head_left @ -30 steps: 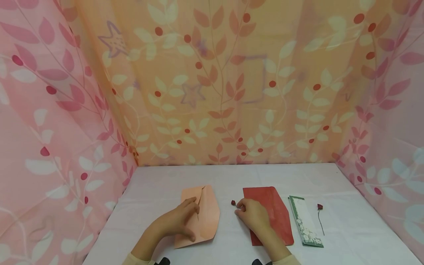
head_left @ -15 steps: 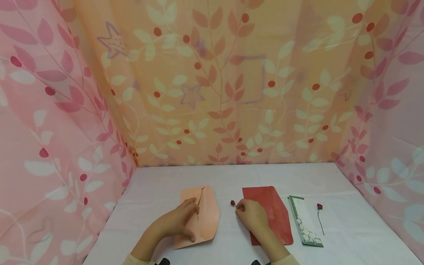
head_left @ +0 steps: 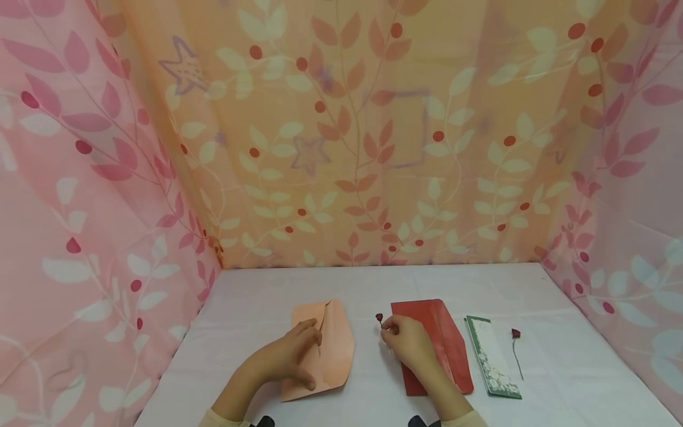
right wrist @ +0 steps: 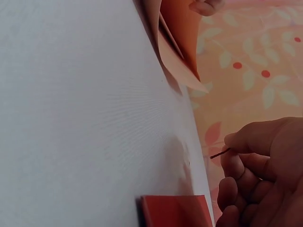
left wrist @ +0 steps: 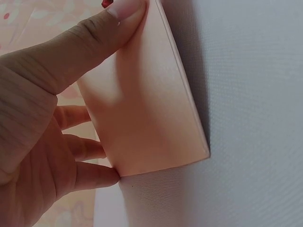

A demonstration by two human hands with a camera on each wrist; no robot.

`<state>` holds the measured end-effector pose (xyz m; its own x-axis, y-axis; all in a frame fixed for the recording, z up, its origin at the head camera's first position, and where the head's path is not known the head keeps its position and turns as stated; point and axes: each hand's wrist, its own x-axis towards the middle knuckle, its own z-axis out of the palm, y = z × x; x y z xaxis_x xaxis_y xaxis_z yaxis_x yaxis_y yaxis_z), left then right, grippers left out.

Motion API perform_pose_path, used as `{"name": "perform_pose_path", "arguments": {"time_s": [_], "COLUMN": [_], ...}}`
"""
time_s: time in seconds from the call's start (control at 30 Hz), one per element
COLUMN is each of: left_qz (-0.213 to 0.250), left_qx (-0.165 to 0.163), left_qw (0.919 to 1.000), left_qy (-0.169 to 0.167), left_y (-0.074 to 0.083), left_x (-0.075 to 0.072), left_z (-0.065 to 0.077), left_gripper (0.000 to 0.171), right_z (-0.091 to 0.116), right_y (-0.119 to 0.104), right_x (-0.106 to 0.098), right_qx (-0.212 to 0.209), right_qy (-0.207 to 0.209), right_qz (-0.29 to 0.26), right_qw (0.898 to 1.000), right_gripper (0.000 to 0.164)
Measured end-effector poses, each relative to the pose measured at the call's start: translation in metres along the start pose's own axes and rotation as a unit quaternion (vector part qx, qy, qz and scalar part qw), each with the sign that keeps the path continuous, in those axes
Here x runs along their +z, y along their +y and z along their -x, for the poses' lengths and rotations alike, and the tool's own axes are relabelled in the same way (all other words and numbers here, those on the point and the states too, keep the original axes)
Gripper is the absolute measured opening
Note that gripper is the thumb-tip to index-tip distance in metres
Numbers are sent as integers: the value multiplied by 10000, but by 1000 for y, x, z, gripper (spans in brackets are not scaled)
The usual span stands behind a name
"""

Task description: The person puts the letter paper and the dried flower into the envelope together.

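My left hand (head_left: 290, 353) grips the peach envelope (head_left: 338, 350) along its left side. In the left wrist view the thumb lies on the envelope's face (left wrist: 151, 104) and the other fingers are at its edge. The envelope's mouth gapes, with its flap to the right. Between thumb and fingertips, my right hand (head_left: 409, 344) pinches a small dried red rose (head_left: 379, 317) by its thin stem. The bloom points away from me. The stem's lower end (right wrist: 218, 153) pokes out below the fingers in the right wrist view. Under that hand lies a red envelope (head_left: 453, 350), partly covered.
Right of the red envelope lies a folded green-edged card (head_left: 488, 356) with white flowers. A second red rose (head_left: 515, 334) lies beyond it. A white cloth (head_left: 277, 284) covers the table. Printed curtains (head_left: 341, 178) stand behind and at both sides.
My right hand has turned the rose more upright; its bloom has moved slightly away from me and to the right. The left hand stays on the peach envelope.
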<state>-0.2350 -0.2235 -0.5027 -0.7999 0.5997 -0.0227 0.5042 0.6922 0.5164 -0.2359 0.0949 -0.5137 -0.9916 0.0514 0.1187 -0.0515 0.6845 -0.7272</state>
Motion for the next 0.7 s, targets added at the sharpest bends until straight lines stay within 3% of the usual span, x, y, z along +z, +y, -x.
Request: {"name": "perform_pose_path", "arguments": {"time_s": [0.37, 0.7], "left_qz": [-50, -42], "left_qx": [84, 61], "left_qw": [10000, 10000], "left_qy": [7, -42], "left_y": [-1, 3], "left_x": [1, 0], "left_z": [-1, -1], "left_gripper": [75, 76], "right_z": [0, 4], "right_y": [-3, -15], "right_x": [2, 10], "right_qx": [-235, -461], "right_qy": [-121, -505], "right_qz": [-237, -683], "right_qw": [9994, 9953], "right_gripper": [4, 4]}}
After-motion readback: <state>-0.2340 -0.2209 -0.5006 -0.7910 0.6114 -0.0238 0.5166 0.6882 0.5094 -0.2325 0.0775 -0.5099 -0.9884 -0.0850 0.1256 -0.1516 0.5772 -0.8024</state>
